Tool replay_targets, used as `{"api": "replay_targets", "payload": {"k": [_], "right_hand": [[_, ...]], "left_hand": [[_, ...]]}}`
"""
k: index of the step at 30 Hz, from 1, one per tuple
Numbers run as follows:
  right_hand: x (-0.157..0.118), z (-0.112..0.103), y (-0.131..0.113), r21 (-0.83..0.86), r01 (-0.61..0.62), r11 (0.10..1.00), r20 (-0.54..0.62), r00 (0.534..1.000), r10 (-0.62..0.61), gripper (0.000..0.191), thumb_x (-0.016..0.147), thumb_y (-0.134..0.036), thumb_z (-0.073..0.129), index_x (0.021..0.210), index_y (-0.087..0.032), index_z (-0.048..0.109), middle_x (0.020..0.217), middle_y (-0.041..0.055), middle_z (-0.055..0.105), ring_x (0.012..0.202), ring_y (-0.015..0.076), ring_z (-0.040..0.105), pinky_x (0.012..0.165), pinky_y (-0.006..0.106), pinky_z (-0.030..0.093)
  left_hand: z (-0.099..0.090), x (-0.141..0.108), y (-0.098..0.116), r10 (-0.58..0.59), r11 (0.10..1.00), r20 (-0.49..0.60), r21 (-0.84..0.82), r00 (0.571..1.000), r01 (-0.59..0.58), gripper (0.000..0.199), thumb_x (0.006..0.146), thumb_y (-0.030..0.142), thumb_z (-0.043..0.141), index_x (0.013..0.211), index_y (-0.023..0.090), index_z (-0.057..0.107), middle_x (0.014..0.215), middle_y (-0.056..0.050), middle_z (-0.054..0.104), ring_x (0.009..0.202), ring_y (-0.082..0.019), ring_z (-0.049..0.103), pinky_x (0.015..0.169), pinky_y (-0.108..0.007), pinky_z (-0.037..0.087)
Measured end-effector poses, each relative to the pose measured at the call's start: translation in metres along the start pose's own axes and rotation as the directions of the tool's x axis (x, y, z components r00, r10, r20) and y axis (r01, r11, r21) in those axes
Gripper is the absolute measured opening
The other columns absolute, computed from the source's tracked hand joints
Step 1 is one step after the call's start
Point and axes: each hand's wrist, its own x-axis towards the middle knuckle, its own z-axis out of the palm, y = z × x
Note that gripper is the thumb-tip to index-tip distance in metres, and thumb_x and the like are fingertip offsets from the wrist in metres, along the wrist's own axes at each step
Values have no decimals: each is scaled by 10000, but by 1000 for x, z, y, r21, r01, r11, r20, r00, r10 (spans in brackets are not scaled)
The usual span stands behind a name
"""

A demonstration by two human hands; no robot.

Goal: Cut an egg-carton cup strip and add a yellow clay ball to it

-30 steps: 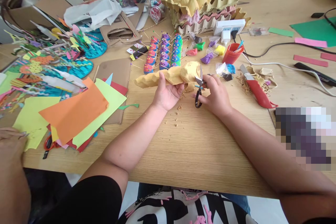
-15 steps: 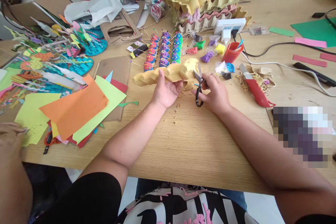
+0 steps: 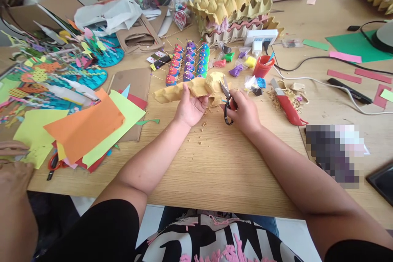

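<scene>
A long yellow egg-carton strip (image 3: 172,91) with a rounded cup at its right end lies across my left hand (image 3: 190,108), the thumb in front of it and the fingers beneath. Black-handled scissors (image 3: 227,114) are in my right hand (image 3: 245,110), their blades apart against the edge of the rounded cup. Small yellow scraps (image 3: 201,131) lie on the wooden table below. Just behind the strip stand three rows of painted carton caterpillars, red (image 3: 175,65), purple (image 3: 189,61) and blue-green (image 3: 203,60), with sticks poking out.
Coloured paper (image 3: 82,127) and a cardboard piece (image 3: 132,77) lie left, near another person's hand (image 3: 14,168). Stacked egg trays (image 3: 230,0) stand behind. A red cup (image 3: 263,66), a red-handled knife (image 3: 290,108) and a power strip (image 3: 260,37) with cables are at the right.
The camera view has shifted, so most things appear a little further left. The scissors remain at the cup's edge, their blades tilted more to the left. The other person's hand has moved slightly.
</scene>
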Motion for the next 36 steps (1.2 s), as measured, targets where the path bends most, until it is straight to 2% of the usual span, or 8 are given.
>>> {"api": "replay_targets", "payload": {"k": [9,15,20,25,32,36], "right_hand": [[0,1,-3,-14,-37,999,-8,999,36,286,941,-272,754,1221,-251,701,858,20,648,748,215,574,701,344,458],[0,2,-2,-23,-40,999,-18,999,40,246,959,-287,738,1199,-253,698,865,26,658,746,220,574,702,347,450],[1,2,0,-23,-15,1000,-44,999,14,205,964,-312,720,1164,-267,709,853,26,665,735,220,564,680,341,437],[1,0,3,-38,-57,998,-32,998,56,195,1009,-305,682,1196,-263,715,875,36,684,757,229,606,719,357,470],[2,4,13,14,-98,995,-85,991,99,280,1066,-514,641,1185,-269,703,907,50,714,781,250,645,731,392,515],[4,7,17,67,-137,988,-116,983,144,374,1060,-597,654,1212,-259,699,912,49,726,796,253,661,758,416,547]], "left_hand": [[4,-3,-1,7,1000,-23,11,1000,-7,496,1110,665,584,1351,280,785,846,10,864,671,-95,807,627,-142,616],[-2,1,-2,17,1000,-8,-7,1000,-17,501,1076,674,642,1387,305,775,877,11,875,708,-112,826,650,-163,636],[-2,3,-1,24,1000,-17,8,1000,-24,526,1080,717,598,1353,313,793,867,14,868,702,-107,817,660,-164,639],[2,2,3,35,999,-47,23,998,-34,567,1106,732,518,1296,288,814,853,10,859,695,-93,803,662,-149,625],[0,8,9,93,995,-61,-14,994,-94,598,1104,722,540,1530,340,717,861,17,853,718,-100,812,654,-142,629],[0,9,10,101,995,-64,-15,993,-102,627,1119,718,498,1579,336,685,872,13,851,733,-102,819,641,-140,627]]}}
